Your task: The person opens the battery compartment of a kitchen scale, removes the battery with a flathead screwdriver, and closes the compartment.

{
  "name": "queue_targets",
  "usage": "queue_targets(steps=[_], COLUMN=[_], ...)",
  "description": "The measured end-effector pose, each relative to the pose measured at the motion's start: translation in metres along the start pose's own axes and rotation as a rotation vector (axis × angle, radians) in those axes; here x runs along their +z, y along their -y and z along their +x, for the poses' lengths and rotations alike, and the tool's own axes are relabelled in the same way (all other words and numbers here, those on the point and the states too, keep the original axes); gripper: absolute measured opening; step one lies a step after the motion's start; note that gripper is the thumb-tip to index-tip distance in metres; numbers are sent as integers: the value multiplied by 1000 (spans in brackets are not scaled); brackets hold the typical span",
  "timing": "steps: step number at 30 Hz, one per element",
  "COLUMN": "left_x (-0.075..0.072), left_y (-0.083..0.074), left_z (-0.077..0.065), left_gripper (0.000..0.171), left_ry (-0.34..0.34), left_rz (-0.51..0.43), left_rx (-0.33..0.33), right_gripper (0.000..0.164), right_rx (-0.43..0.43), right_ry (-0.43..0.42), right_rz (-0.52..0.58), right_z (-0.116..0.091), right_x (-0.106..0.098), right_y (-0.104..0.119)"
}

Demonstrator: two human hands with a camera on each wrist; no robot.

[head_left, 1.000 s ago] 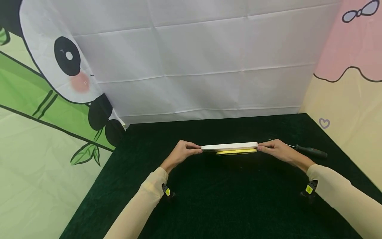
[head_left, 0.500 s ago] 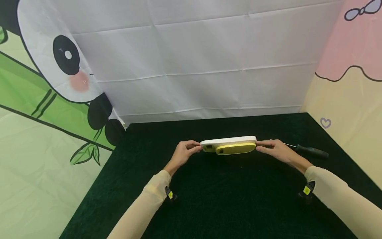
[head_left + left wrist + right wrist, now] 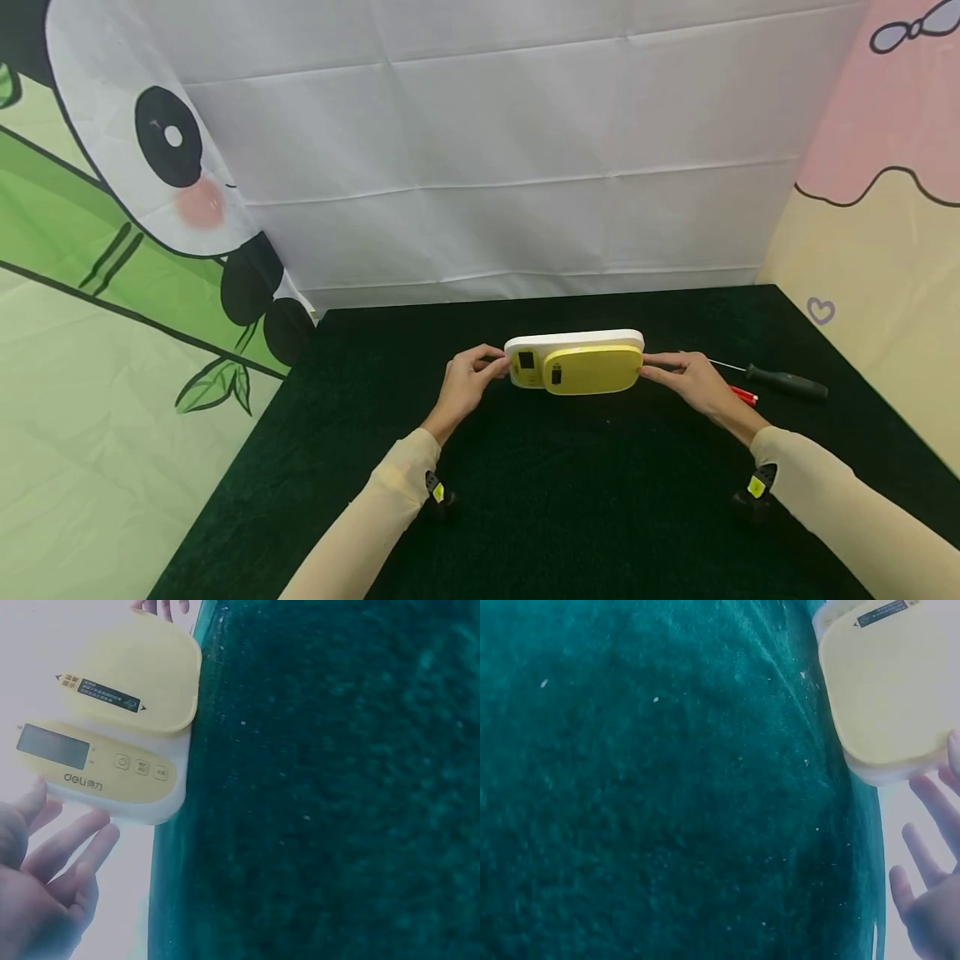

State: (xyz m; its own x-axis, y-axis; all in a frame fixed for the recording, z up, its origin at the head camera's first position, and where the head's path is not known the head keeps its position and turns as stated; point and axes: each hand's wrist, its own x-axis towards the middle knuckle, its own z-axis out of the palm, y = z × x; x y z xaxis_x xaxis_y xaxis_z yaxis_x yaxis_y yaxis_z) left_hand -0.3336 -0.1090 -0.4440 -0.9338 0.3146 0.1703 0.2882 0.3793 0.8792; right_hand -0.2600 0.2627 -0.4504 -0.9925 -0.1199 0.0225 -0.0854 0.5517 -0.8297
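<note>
A white and yellow kitchen scale (image 3: 573, 338) is held up between both hands above the dark green cloth, its face tilted toward me. My left hand (image 3: 461, 390) pinches its left end, beside the display (image 3: 54, 745) and buttons. At the opposite end, my right hand (image 3: 699, 388) grips the edge between thumb and finger, next to the yellow weighing plate (image 3: 892, 690). The other right fingers stretch out loosely in the right wrist view. The scale's underside is hidden.
A screwdriver (image 3: 787, 383) with a dark handle lies on the green cloth (image 3: 570, 500) behind my right hand. A small red item (image 3: 744, 395), partly covered by that wrist, lies near it. Behind the table hangs a white cloth (image 3: 480, 167).
Between both hands, the scale has turned from nearly edge-on to showing its plate and display. My forearms have drawn slightly inward, and the red item has come into view.
</note>
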Motion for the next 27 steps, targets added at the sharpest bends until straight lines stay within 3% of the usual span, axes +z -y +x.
queue_targets(steps=[8,16,19,27], left_x=[1,12,17,25], left_y=[-14,-27,-25,-10], left_z=[1,0,1,2], left_gripper=[22,21,22,33], left_ry=[-12,-97,-113,-75], left_rz=[16,96,138,162], left_rx=[-64,-140,-150,-218], right_gripper=[60,64,65,66], right_rx=[37,73,76,59], right_ry=[3,-7,14,45], right_rz=[4,21,23,-61], right_z=[-1,-2,0,8], right_x=[-2,4,6,12], right_y=[6,13,15,6])
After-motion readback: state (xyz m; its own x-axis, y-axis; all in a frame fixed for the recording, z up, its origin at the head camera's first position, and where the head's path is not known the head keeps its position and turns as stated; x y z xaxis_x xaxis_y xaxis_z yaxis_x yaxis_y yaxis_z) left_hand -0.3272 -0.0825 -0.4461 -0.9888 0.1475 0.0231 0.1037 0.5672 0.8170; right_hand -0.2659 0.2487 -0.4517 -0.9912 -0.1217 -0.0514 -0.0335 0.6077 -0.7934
